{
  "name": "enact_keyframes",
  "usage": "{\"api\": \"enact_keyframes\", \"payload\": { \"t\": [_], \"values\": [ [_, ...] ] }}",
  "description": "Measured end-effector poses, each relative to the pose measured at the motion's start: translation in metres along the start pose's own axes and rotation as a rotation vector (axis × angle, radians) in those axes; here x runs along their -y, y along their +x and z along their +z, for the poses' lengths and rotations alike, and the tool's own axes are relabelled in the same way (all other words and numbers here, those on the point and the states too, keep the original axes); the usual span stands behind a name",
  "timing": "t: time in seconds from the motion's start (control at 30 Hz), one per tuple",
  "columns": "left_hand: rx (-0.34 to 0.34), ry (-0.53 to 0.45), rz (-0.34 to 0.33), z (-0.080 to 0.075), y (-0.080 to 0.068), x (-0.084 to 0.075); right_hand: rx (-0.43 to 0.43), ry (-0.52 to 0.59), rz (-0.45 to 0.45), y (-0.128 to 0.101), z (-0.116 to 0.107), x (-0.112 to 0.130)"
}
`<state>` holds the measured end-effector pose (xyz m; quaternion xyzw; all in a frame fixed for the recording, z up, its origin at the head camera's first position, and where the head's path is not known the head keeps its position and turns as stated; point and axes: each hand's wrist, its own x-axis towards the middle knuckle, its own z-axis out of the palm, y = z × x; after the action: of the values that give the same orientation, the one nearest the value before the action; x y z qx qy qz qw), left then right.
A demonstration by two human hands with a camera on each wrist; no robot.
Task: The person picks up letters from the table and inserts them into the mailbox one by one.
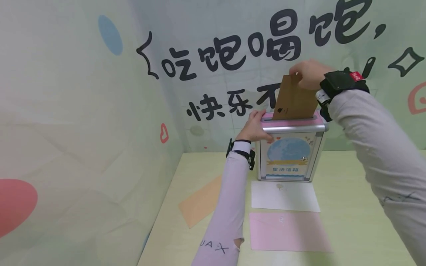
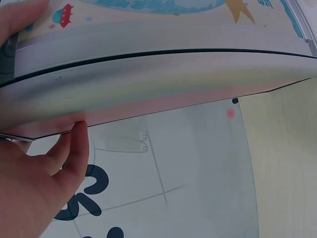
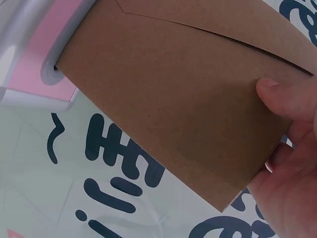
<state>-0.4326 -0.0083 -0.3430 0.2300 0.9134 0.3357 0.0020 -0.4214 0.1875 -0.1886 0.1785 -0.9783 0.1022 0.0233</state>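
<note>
A brown kraft envelope (image 1: 294, 99) stands upright with its lower edge in the slot of the letter box (image 1: 292, 130), which has a pink top and silver frame. My right hand (image 1: 310, 75) pinches the envelope's upper end, above the box. In the right wrist view the thumb presses on the flap side of the envelope (image 3: 168, 84), and one end of it enters the slot. My left hand (image 1: 253, 128) holds the box's top left corner. In the left wrist view, fingers of this hand (image 2: 54, 168) touch the pink top and the thumb lies on the front.
Before the box lie a white envelope (image 1: 283, 197) and a pink envelope (image 1: 287, 232) on the pale table (image 1: 346, 221). An orange envelope (image 1: 201, 201) lies to the left, partly under my left forearm. A printed wall covering (image 1: 213, 18) stands behind the box.
</note>
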Motion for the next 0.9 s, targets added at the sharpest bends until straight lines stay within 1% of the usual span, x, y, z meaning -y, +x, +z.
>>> {"api": "enact_keyframes", "payload": {
  "t": [0.07, 0.13, 0.3, 0.4, 0.5, 0.63, 0.77, 0.9],
  "values": [
    [0.002, 0.004, -0.001, 0.0, 0.001, 0.0, -0.005, -0.001, 0.012, -0.001, -0.001, 0.001],
    [0.001, 0.01, 0.001, 0.0, 0.001, 0.001, -0.018, -0.019, 0.001, -0.001, 0.0, 0.002],
    [0.0, 0.02, 0.006, -0.001, 0.002, 0.001, -0.009, -0.041, -0.019, 0.004, 0.011, 0.003],
    [0.0, 0.022, 0.01, -0.001, 0.002, 0.0, 0.027, -0.022, -0.011, 0.006, 0.019, 0.003],
    [-0.002, 0.027, 0.011, -0.002, 0.003, 0.0, 0.046, -0.013, -0.011, 0.006, 0.024, 0.003],
    [-0.001, 0.022, 0.011, -0.003, 0.003, 0.0, 0.036, 0.006, -0.009, 0.004, 0.032, 0.006],
    [0.0, 0.011, 0.012, -0.002, 0.003, 0.001, 0.046, 0.029, 0.005, 0.002, 0.039, 0.009],
    [0.006, 0.002, 0.013, -0.002, 0.003, 0.001, 0.038, 0.019, -0.017, 0.002, 0.048, 0.008]
  ]
}}
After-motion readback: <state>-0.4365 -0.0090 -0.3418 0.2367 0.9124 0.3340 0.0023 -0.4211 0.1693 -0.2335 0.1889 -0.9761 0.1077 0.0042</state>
